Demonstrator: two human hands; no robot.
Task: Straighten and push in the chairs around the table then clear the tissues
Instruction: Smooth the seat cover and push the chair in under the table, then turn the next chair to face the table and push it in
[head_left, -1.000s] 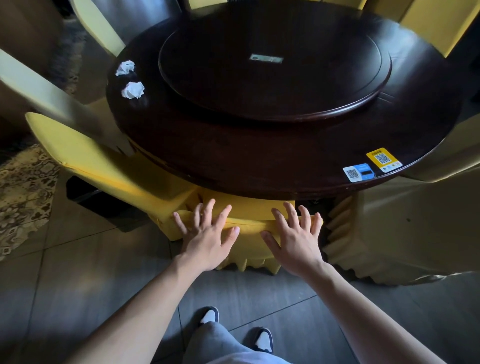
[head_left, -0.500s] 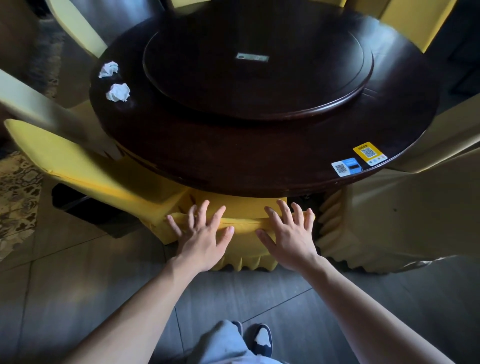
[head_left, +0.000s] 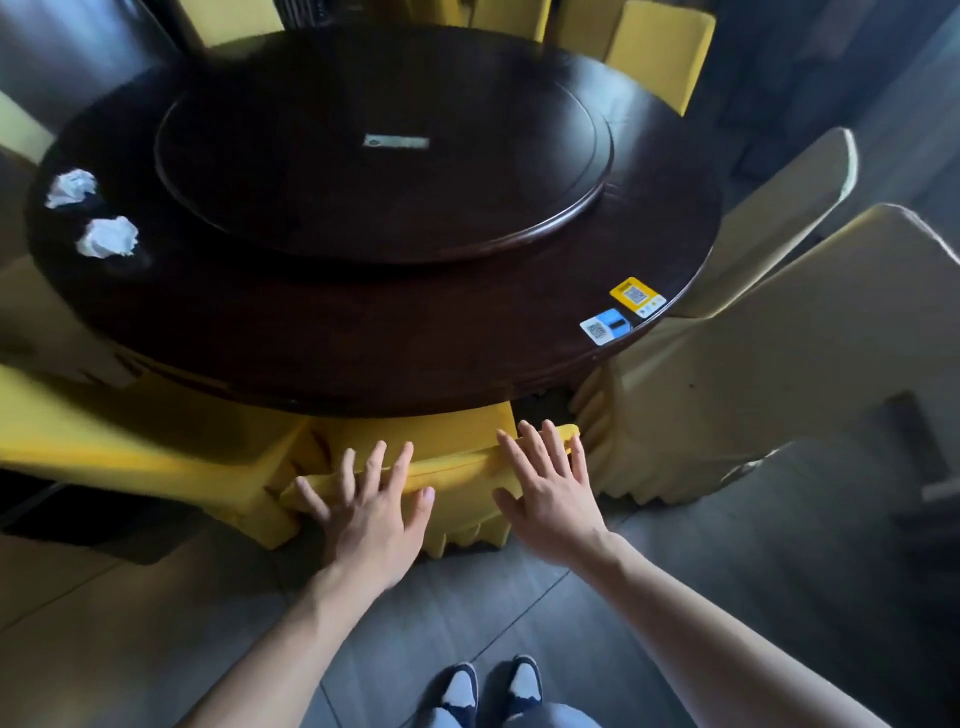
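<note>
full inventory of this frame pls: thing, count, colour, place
table: 1, dark brown, round, centre
turntable: 1, dark brown, on the table
tissues: 2, white, crumpled, table's left edge
QR stickers: 2, one yellow, one blue-white, table's right edge
yellow chair: 1, pushed under the near edge
other chairs: several, yellow or cream, around the table
shoes: 2, dark and white, bottom
left hand, right hand: open, flat on the yellow chair

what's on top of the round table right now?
On the table: a raised turntable, two crumpled tissues at the left edge, two stickers at the right edge. Whatever lies under the turntable is hidden.
</note>
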